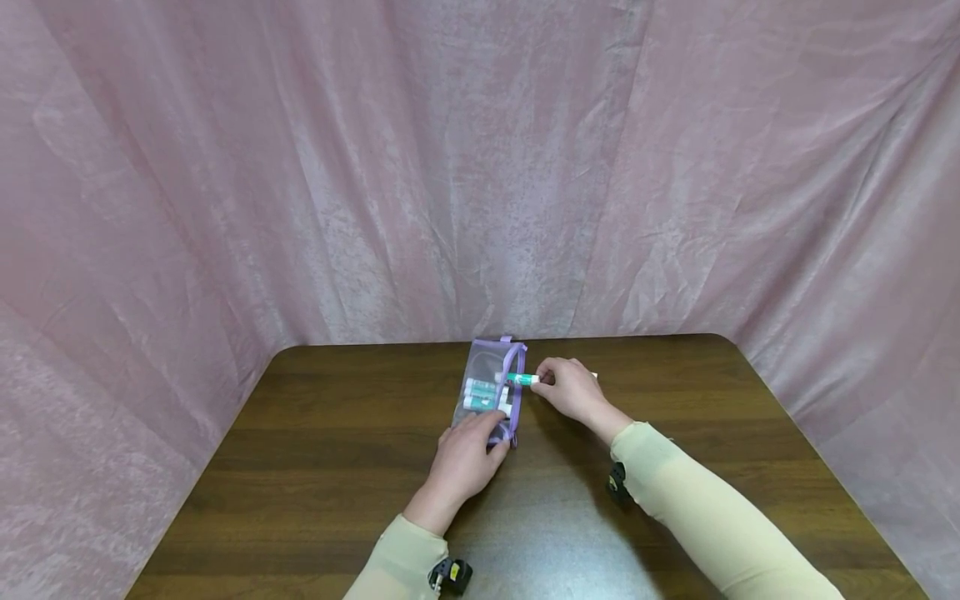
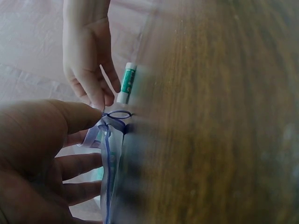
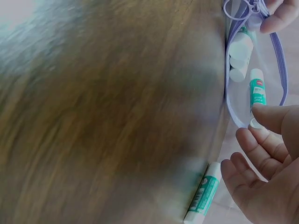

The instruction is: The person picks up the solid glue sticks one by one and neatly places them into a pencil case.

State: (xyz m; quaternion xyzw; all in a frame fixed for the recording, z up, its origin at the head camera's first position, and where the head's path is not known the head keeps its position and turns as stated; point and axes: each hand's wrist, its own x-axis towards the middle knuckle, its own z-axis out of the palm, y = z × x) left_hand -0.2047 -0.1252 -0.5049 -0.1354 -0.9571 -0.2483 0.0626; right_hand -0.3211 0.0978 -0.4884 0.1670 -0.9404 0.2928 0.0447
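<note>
A clear mesh zipper pouch (image 1: pixel 486 357) with purple trim lies on the table, its mouth spread toward the right. My left hand (image 1: pixel 467 457) grips the pouch's near end beside the zipper, thumb on one side and fingers on the other. Several green-and-white glue sticks (image 3: pixel 240 56) lie inside the pouch. Between the thumb and fingers of my right hand (image 1: pixel 572 390) is another glue stick (image 3: pixel 258 91), pinched by one end, with its far end inside the pouch's mouth. The zipper pull ring (image 2: pixel 119 114) hangs at the near corner, by the left thumb.
One more glue stick (image 3: pixel 204 193) lies on the wooden table (image 1: pixel 315 467) near my right hand; the head view shows only its white end past that hand. A pink curtain (image 1: pixel 465 167) hangs behind the table's far edge.
</note>
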